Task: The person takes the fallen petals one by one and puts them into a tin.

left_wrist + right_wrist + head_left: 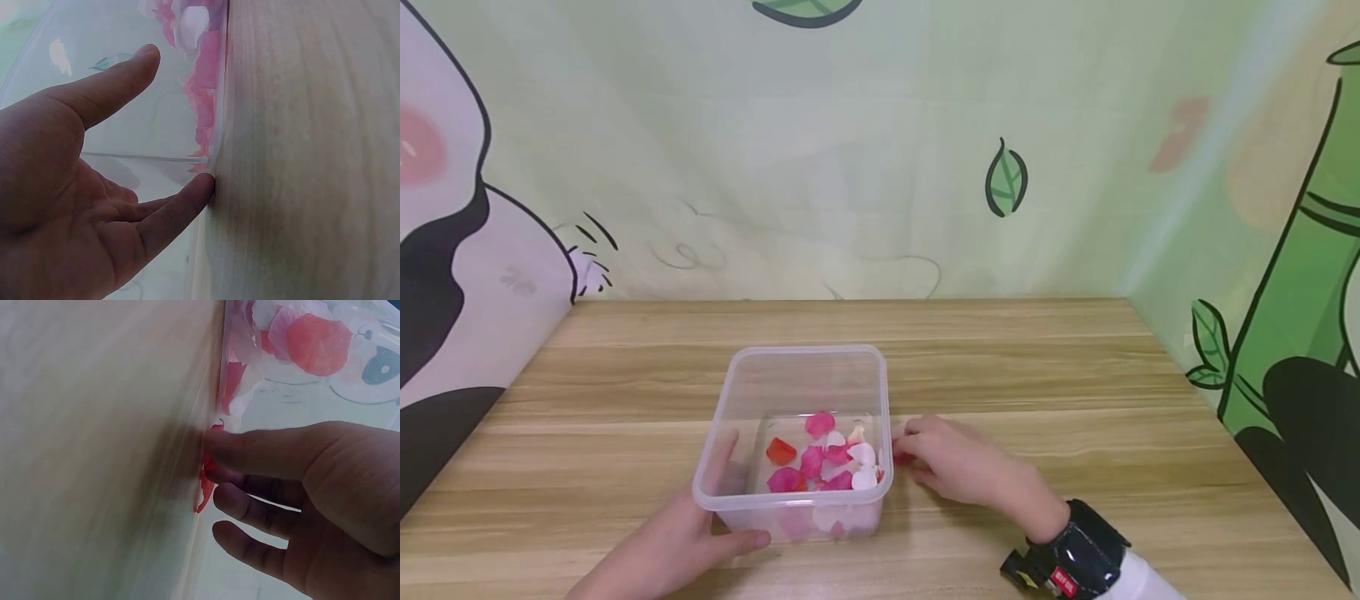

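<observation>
A clear plastic container (790,502) stands on the wooden table, lidless, with pink, white and red-orange petals (812,461) scattered over its bottom. My left hand (673,533) rests at its near left corner, the thumb stretched along the front wall and the fingers against the left side. Just outside the right wall, my right hand (958,467) is low at the tabletop. In the right wrist view, its thumb and index finger pinch a red petal (207,487), while the other fingers are bent loosely beside it. The fingertips partly cover that petal.
The wooden table (1037,367) runs back to a printed cloth backdrop (887,192), which also rises along both sides. A black wrist camera strap (1078,546) sits on my right wrist.
</observation>
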The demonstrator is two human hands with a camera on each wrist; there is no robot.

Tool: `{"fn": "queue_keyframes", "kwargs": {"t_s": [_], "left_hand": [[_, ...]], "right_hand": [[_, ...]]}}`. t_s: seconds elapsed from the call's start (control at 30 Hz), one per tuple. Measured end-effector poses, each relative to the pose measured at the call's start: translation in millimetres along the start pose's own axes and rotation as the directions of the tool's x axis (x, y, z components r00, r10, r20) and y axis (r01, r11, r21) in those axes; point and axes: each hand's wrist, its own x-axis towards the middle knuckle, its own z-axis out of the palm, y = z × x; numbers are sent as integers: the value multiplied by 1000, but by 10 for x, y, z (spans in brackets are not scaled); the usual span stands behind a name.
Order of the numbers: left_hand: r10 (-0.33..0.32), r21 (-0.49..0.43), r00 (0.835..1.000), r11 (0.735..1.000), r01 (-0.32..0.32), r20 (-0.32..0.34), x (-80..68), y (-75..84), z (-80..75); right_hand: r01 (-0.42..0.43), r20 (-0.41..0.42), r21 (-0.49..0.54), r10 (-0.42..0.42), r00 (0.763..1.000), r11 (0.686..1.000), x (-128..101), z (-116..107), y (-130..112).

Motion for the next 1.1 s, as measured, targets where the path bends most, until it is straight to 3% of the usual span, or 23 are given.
{"fn": "queue_keyframes", "kwargs": {"t_s": [0.27,0.53,0.87,1.1], "left_hand": [[-15,-8,1000,1000,15,4,9,4,-2],[-22,6,1000,1000,22,-1,-4,18,5],[-70,-1,998,998,70,-6,-9,26,19],[-59,16,998,998,59,-7,-11,23,13]], "right_hand": [[-98,9,65,98,995,993,15,-1,8],[-198,-38,41,200,979,979,7,17,31],[-201,-68,39,203,977,979,-20,23,63],[-226,-44,54,228,973,973,-22,1,53]]}}
